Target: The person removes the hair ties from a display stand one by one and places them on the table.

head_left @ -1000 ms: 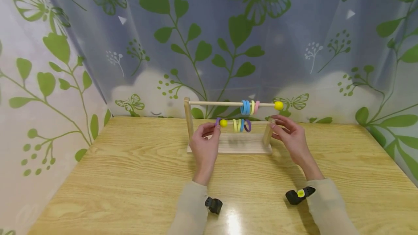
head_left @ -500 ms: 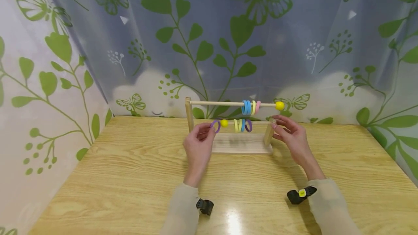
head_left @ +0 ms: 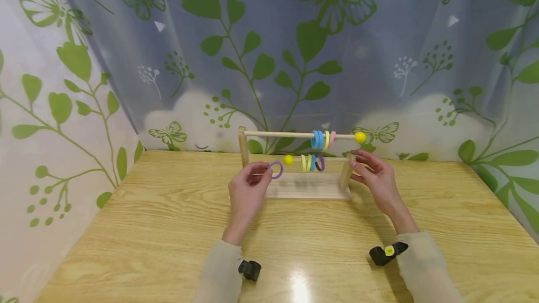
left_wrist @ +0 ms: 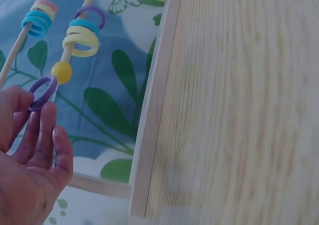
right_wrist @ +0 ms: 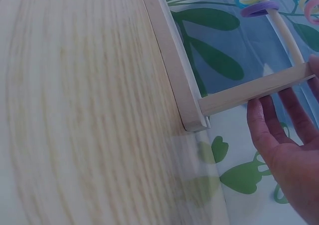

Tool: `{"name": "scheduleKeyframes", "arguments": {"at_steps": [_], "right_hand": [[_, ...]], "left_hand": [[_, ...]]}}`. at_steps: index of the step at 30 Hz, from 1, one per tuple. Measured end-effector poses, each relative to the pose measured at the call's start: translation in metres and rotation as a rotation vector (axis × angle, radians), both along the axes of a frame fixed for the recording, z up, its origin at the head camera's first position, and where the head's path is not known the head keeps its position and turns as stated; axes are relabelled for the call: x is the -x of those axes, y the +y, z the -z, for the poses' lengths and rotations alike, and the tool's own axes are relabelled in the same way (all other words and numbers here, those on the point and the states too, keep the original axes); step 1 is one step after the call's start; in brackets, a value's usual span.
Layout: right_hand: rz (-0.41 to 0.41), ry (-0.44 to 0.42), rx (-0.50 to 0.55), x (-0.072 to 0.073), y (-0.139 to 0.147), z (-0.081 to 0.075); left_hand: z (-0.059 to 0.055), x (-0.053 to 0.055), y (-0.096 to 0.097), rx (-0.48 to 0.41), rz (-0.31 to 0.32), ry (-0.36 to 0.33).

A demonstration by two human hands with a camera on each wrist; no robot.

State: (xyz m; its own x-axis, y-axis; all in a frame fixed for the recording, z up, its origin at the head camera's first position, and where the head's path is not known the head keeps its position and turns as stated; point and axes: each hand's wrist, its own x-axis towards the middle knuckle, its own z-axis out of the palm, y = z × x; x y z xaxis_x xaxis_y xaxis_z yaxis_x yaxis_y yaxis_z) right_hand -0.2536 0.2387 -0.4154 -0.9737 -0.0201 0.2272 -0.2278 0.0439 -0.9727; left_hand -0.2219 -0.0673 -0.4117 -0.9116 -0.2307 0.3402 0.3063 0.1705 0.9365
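Observation:
My left hand (head_left: pixel 249 191) pinches a purple ring (left_wrist: pixel 44 93) between thumb and fingertips, just off the yellow ball (head_left: pixel 288 160) that tips the lower rod. Two pale yellow rings, a blue ring and a dark purple ring (head_left: pixel 320 163) hang on that rod. My right hand (head_left: pixel 376 179) holds the short right post (right_wrist: pixel 256 89) of the wooden rack at its top, fingers and thumb on its sides. On the upper rod (head_left: pixel 278 134) hang blue rings (head_left: pixel 316 140), a pale yellow ring and a pink ring (head_left: pixel 332 139), left of another yellow ball (head_left: pixel 360 137).
The rack's flat base (head_left: pixel 307 191) stands on a wood-grain table (head_left: pixel 168 228). Its taller left post (head_left: pixel 243 147) carries the upper rod. Behind the table hangs a blue and white curtain (head_left: pixel 370 50) with green leaves and butterflies.
My left hand has drawn the purple ring off the yellow ball to the left and slightly down toward me. My right hand has stayed at the right post; the other rings hang as before.

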Motion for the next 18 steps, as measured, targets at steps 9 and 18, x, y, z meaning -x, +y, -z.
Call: {"name": "scheduleKeyframes", "arguments": {"at_steps": [9, 18], "right_hand": [[-0.014, 0.001, 0.002, 0.001, 0.000, 0.001], [0.002, 0.002, -0.045, 0.000, 0.000, 0.001]], "left_hand": [[0.002, -0.005, -0.011, 0.047, 0.091, -0.051], [0.005, -0.010, -0.020, 0.148, 0.176, -0.149]]}}
